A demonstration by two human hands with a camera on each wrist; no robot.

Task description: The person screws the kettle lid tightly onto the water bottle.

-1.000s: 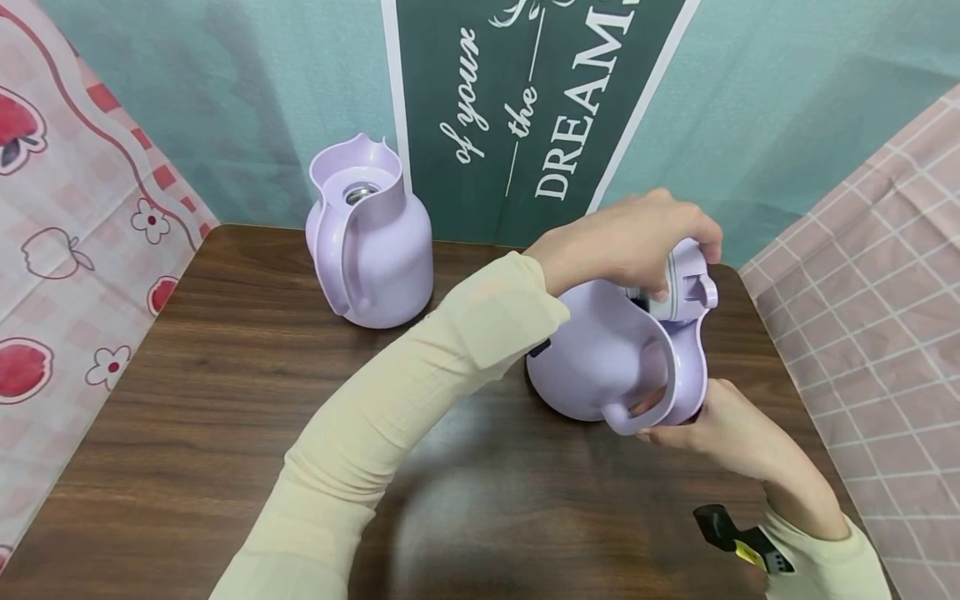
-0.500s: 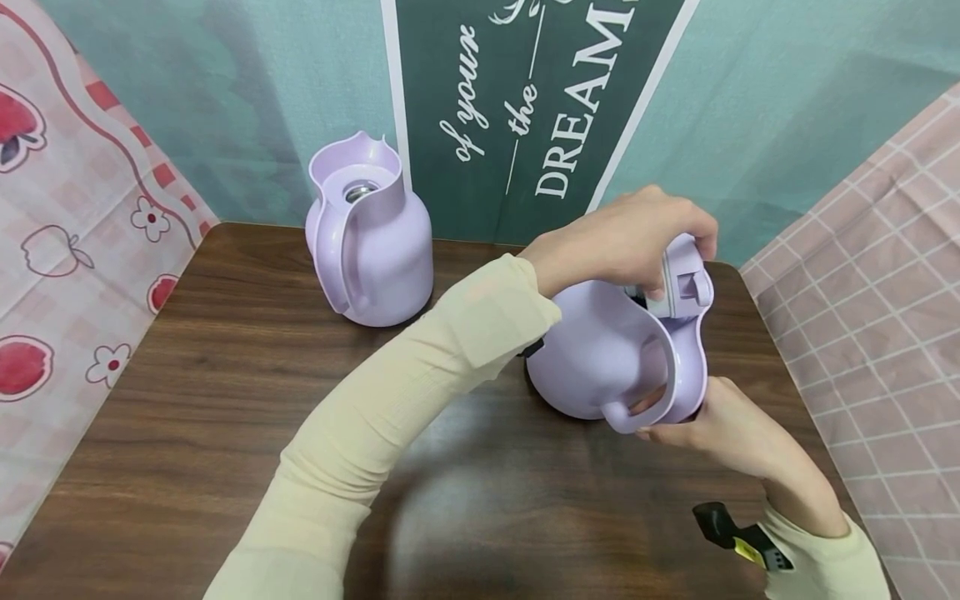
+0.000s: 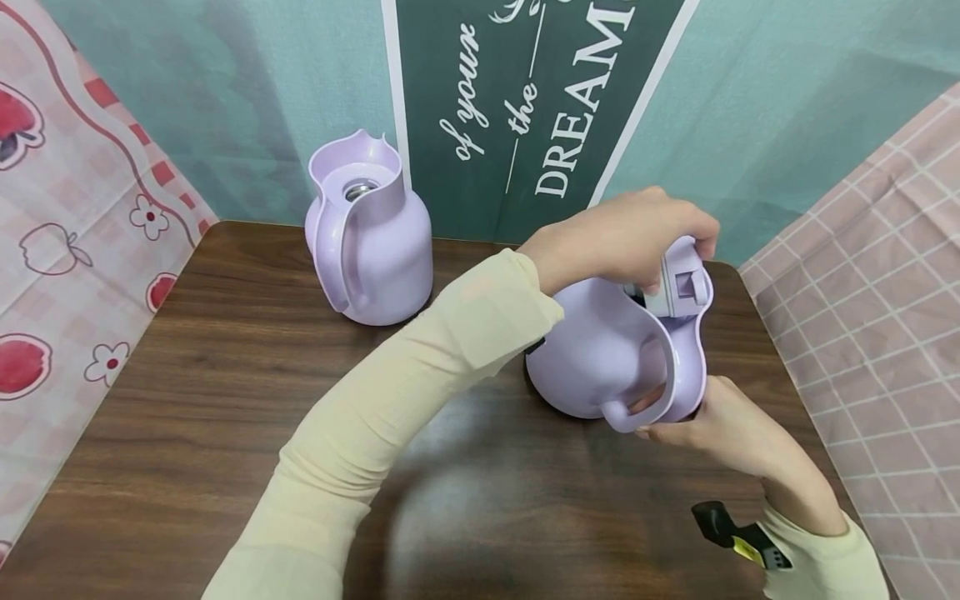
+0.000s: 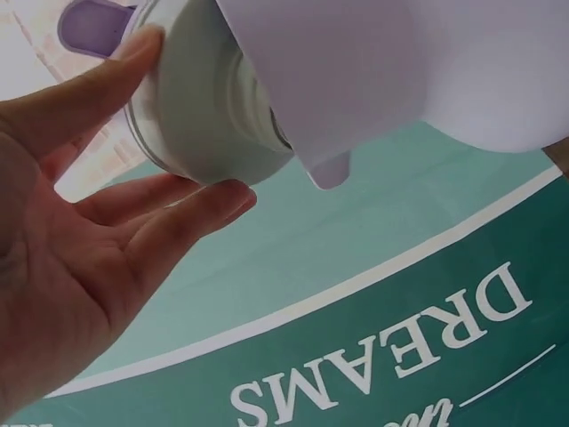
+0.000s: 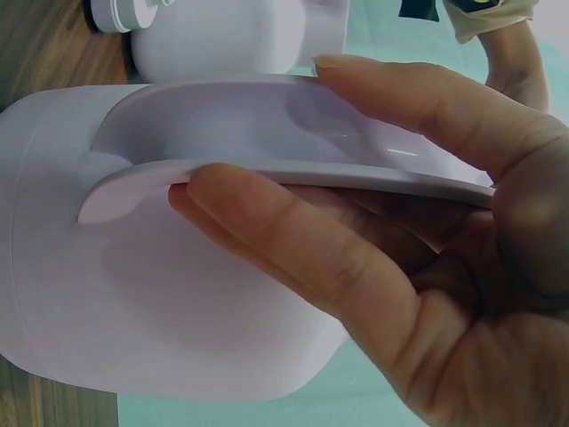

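A lilac vacuum jug (image 3: 588, 358) leans at the right of the table in the head view, its mouth toward the right. My right hand (image 3: 723, 425) holds its handle (image 5: 293, 173), fingers wrapped round it in the right wrist view. Over the mouth, my left hand (image 3: 633, 237) grips a lilac-and-grey stopper lid (image 3: 681, 279) between thumb and fingers. In the left wrist view, the lid's narrower threaded neck (image 4: 253, 111) meets the jug's rim, its lower end hidden inside. A second lilac jug (image 3: 386, 258) stands upright at the left with its mouth uncovered.
Brown wood-grain table (image 3: 187, 467) underneath. A teal cloth (image 3: 225, 100) with lettering hangs behind; pink patterned cloths flank both sides. Another small pale stopper (image 5: 129, 13) lies on the table in the right wrist view, out of sight in the head view.
The lid in my left hand has turned slightly and shifted a little left at the mouth. My right hand and both jugs have stayed in place.
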